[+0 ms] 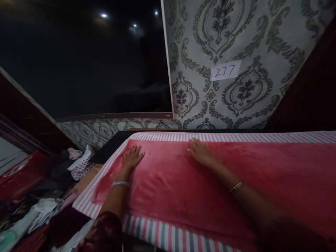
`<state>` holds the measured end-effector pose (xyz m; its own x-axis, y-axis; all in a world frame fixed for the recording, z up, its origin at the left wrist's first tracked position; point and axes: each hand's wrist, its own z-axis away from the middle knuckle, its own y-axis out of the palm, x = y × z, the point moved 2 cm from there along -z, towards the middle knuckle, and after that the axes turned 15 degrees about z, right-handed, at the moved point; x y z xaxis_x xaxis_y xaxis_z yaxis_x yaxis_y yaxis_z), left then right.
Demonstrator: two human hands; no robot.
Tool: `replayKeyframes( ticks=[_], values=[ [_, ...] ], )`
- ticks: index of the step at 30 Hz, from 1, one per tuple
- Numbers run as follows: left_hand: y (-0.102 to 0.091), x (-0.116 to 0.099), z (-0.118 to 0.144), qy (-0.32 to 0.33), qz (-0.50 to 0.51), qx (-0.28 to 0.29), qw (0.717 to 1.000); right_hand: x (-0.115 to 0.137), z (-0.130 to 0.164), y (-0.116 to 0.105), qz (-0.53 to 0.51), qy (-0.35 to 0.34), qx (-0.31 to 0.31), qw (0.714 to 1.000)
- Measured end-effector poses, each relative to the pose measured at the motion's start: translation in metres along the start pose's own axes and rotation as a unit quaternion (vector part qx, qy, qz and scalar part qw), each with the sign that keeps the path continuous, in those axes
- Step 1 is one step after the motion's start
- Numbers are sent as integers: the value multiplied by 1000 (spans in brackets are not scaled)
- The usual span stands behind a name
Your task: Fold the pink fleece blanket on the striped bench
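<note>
Flat and spread, the left hand (133, 156) and right hand (200, 151) press palms-down on the soft pink fleece blanket (210, 182), which fills mid-frame beneath their fingers over a pink-and-grey striped sheet (168, 236).

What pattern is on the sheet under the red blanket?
Pink, white and grey stripes on the sheet, clearest in the head view.

This was a bedroom in a home. A bed (183, 238) with a striped sheet (168, 237) stood against a wall of grey damask wallpaper (262, 42), and loose clothes (52, 196) lay heaped off the bed's left edge.
</note>
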<state>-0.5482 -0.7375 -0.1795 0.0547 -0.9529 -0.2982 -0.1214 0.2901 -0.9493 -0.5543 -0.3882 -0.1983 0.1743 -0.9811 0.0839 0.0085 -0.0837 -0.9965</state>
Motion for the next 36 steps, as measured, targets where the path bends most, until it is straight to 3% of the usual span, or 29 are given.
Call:
replayKeyframes(
  ticks=[3,5,7,9,12,13,15,19,22,25,28,31,34,36],
  values=[
    [3,-28,-6,23,3,9,1000,-40,-1,6,38,46,-10,998],
    [18,-65,-8,54,13,29,998,-58,-1,11,63,60,-32,996],
    [42,-113,-4,117,40,77,989,-66,1,18,76,63,-55,994],
    [69,-161,7,220,73,137,963,-66,3,27,80,63,-66,993],
    [98,-198,19,309,80,173,932,-63,5,41,101,70,-65,990],
    [103,-197,18,319,76,169,930,-62,6,45,110,70,-68,989],
    [100,-174,6,296,61,155,941,-63,5,51,122,67,-74,987],
    [59,-68,-31,110,3,118,987,-70,1,60,124,55,-84,987],
    [25,11,-49,-30,-35,73,996,-73,-1,65,128,51,-92,986],
    [12,50,-56,-63,-35,52,996,-72,-2,67,134,53,-95,985],
    [11,58,-57,-72,-21,58,995,-67,0,59,139,58,-72,986],
    [5,50,-57,-71,-35,63,995,-59,5,46,140,66,-43,987],
    [-4,18,-57,-46,-68,36,996,-53,10,32,131,70,-39,988],
    [-2,-23,-50,-24,-70,21,997,-51,12,27,118,72,-40,990]
  ],
)
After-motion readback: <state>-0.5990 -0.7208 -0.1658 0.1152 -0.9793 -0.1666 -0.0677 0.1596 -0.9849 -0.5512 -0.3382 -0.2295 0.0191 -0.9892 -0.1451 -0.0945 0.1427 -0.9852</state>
